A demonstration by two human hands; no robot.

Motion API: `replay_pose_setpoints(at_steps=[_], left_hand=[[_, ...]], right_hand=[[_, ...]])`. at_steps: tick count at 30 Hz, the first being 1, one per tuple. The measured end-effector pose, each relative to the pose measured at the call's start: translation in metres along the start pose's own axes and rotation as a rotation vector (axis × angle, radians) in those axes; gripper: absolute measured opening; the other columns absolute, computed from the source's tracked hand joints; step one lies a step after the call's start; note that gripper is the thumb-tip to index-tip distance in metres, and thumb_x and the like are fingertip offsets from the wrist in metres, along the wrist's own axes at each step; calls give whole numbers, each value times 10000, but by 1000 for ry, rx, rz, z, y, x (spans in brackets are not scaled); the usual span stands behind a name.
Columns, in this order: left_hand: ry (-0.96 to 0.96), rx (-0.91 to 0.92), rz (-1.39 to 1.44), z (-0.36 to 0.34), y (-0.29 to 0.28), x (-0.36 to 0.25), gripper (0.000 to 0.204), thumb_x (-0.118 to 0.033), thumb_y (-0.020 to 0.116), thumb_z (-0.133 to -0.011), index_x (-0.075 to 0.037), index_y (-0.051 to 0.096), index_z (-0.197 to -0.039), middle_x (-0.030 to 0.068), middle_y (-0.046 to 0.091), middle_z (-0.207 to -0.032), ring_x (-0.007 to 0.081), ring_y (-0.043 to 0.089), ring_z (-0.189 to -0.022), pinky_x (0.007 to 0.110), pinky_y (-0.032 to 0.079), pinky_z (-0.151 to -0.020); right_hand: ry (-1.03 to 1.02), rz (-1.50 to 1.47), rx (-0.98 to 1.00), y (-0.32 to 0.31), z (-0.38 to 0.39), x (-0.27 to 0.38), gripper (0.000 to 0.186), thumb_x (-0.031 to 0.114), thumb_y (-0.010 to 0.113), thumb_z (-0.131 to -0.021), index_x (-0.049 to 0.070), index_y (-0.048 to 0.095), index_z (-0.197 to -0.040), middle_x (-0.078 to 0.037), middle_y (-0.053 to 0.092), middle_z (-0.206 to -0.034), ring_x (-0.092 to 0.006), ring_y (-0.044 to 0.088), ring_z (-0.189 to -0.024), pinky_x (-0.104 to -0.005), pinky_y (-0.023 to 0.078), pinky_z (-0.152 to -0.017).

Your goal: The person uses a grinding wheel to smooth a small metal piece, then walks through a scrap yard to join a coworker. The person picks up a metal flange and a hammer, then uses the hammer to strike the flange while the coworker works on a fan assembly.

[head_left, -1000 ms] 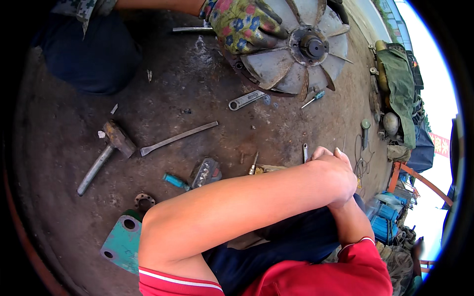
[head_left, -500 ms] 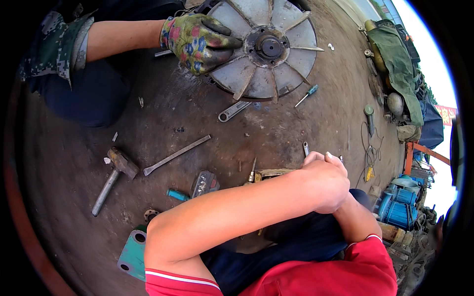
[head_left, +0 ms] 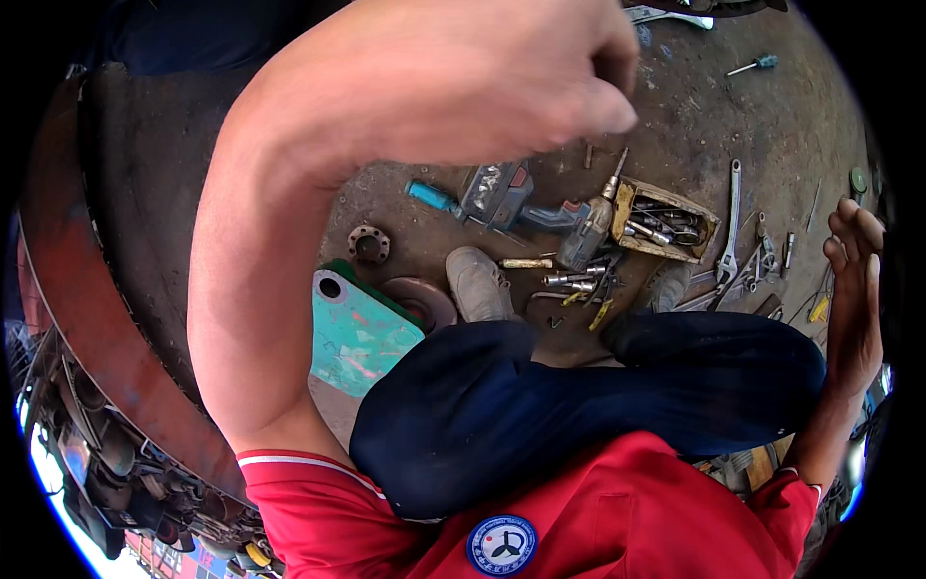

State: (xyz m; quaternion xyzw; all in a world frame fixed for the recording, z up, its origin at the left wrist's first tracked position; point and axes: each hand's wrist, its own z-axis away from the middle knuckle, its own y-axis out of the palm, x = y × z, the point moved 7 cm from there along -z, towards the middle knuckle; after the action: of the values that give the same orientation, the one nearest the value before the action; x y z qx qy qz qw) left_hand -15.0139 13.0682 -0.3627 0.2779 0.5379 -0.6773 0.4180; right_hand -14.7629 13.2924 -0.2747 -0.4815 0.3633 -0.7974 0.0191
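My left hand (head_left: 511, 92) is raised close to the view at the top, large and slightly blurred. Its thumb stands apart from a bent finger, with no object visible between them; the other fingers are mostly hidden. Far out on the right, my right hand (head_left: 854, 309) is held up with its fingers stretched, and nothing shows in it. Below and beyond the left hand, on the ground, lie a cordless impact wrench (head_left: 585, 232) and a wooden box of sockets (head_left: 712, 228). Neither hand touches them.
A green metal plate (head_left: 362, 333) and a flanged ring (head_left: 367, 244) lie left of my shoes. Adjustable wrench (head_left: 730, 232), yellow-handled pliers (head_left: 600, 315) and screwdriver (head_left: 765, 62) lie about. A rusty curved metal edge (head_left: 106, 289) runs along the left, scrap parts (head_left: 116, 454) beyond it.
My hands, together before, are now far apart. The view has swung down toward my legs; the finned wheel and the co-worker's gloved hand have left it.
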Motion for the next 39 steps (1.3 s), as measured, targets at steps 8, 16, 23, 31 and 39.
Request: replay_pose_setpoints(at_steps=[8,16,23,31,39], left_hand=[[-954,-22,-422,227,116,225,312,-280,680,-829,-44,639,-1028,198,666,-1002,369,654,-968,452,521,-855],[-1005,11,-601,250,199,264,273,-203,671,-805,-58,599,-1025,164,649,-1054,332,657,-1015,454,530,-852],[-1049,-382,212,229,134,228,241,-143,695,-794,-1,596,-961,146,682,-835,259,684,-790,378,560,-754],[-624,-776,1099,164,94,156,277,-156,754,-857,14,611,-1022,83,678,-903,155,674,-744,300,592,-666],[-495,-818,1292,146,100,143,219,-149,711,-894,-13,596,-1022,83,682,-894,167,689,-737,331,610,-672]], right_hand=[[-14,65,98,-1,-9,-28,474,309,411,-1051,-27,475,-1380,-162,550,-1349,-213,572,-1195,-320,450,-1002],[16,-160,158,37,6,4,365,222,424,-1036,-1,534,-1304,-117,595,-1244,-138,588,-1058,-286,454,-932],[54,-177,194,40,16,0,303,200,456,-1025,-2,565,-1223,-105,611,-1165,-119,591,-984,-277,446,-902],[42,-214,218,55,19,13,204,143,487,-996,17,599,-1109,-76,622,-1072,-103,601,-890,-262,456,-821],[51,-247,223,56,19,12,175,106,503,-964,10,610,-1064,-70,640,-1013,-97,604,-854,-259,467,-783]])
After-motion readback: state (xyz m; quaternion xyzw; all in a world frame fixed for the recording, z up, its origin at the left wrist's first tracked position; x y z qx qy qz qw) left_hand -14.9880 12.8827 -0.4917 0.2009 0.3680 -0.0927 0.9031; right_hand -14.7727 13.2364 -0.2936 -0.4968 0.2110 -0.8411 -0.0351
